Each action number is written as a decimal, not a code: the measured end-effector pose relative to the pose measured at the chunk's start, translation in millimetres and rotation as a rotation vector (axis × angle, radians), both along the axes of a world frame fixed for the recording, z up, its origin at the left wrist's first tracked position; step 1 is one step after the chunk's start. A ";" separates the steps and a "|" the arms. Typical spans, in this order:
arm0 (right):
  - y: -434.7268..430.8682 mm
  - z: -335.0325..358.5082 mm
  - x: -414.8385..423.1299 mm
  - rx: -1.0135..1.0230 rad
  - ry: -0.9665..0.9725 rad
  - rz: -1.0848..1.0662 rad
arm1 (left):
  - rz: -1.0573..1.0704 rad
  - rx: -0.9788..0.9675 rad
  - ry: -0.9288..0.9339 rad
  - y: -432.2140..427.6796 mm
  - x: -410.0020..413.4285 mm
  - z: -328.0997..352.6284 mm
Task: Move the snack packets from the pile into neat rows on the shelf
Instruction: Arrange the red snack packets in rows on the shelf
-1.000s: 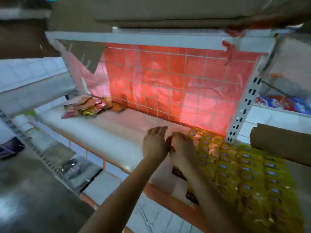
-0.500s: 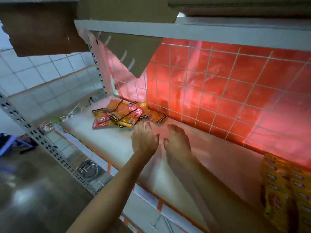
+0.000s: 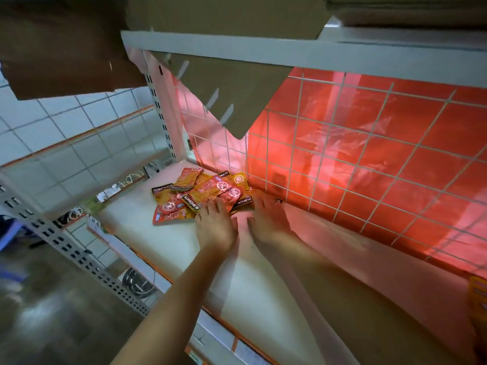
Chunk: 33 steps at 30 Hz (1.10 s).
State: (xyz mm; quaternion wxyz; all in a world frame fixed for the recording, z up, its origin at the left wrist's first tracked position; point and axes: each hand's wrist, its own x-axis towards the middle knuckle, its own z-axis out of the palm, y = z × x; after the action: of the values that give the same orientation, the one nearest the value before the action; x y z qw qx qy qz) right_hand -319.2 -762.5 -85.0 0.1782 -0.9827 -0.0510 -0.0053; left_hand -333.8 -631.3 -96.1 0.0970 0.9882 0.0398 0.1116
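In the head view, a loose pile of orange and red foil snack packets [image 3: 203, 194] is seen at the far left end of the white shelf [image 3: 163, 241], close against the red-backed wire grid panel [image 3: 369, 154]. The left hand [image 3: 216, 225] is held flat with straight fingers, its fingertips at the pile's near edge. The right hand [image 3: 266, 219] is likewise spread, with its fingertips laid on the pile's right edge. Nothing is gripped by either hand. The yellow packets in rows [image 3: 478, 293] are glimpsed at the right border, well apart from the pile.

The foil is judged slippery, and the packets overlap at odd angles. If too many are scooped at once, some could slide out and be lost over the shelf's open front edge. A push towards the grid panel could leave packets creased or caught in the wire, and the long carry to the rows gives a weak grip time to loosen
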 end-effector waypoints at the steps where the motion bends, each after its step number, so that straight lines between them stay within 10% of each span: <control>1: 0.3 -0.7 -1.2 -0.030 -0.019 -0.027 | 0.005 0.014 -0.043 -0.4 0.1 -1.2; 6: -0.7 -0.4 -12.3 -0.095 -0.047 -0.161 | 0.009 0.080 -0.161 -17.0 -15.0 -9.3; 16: -44.5 14.2 -85.9 -0.124 -0.055 -0.307 | -0.145 -0.715 -0.086 -66.2 -70.1 16.2; 24: -119.0 29.3 -155.8 0.713 -0.056 -0.669 | -0.234 -1.189 0.182 -131.3 -113.8 28.5; 33: -204.6 57.8 -238.6 1.061 -0.351 -0.843 | -0.352 -1.424 0.386 -227.5 -164.9 52.3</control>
State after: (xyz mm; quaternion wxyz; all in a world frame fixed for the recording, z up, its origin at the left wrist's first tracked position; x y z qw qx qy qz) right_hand -557.8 -967.1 -27.2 0.6057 -0.6837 0.3159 -0.2566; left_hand -498.7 -858.8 -43.9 0.7195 0.6805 -0.0396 -0.1333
